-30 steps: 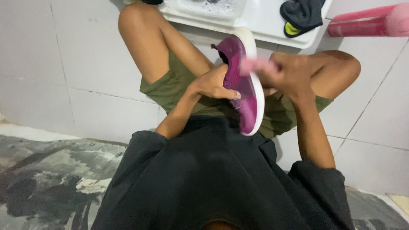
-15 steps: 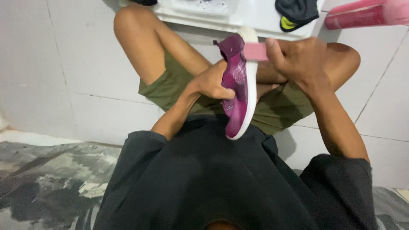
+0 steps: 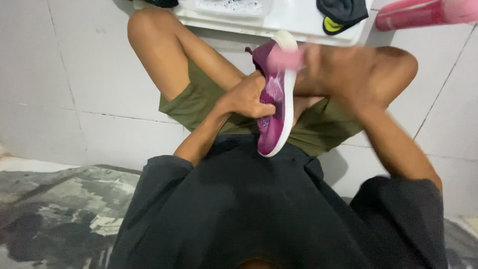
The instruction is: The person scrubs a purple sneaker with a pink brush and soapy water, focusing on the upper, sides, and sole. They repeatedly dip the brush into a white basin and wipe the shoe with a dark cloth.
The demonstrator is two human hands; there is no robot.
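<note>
While the left hand is gripping the purple shoe firmly, the right hand, blurred, is holding a pink brush that is best worked along the sole.

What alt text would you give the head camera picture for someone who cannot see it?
Seen from above, a seated person's left hand holds a purple shoe with a white sole over their lap, while the blurred right hand holds a pink brush at its sole. A white basin sits ahead on the tiled floor.
</note>
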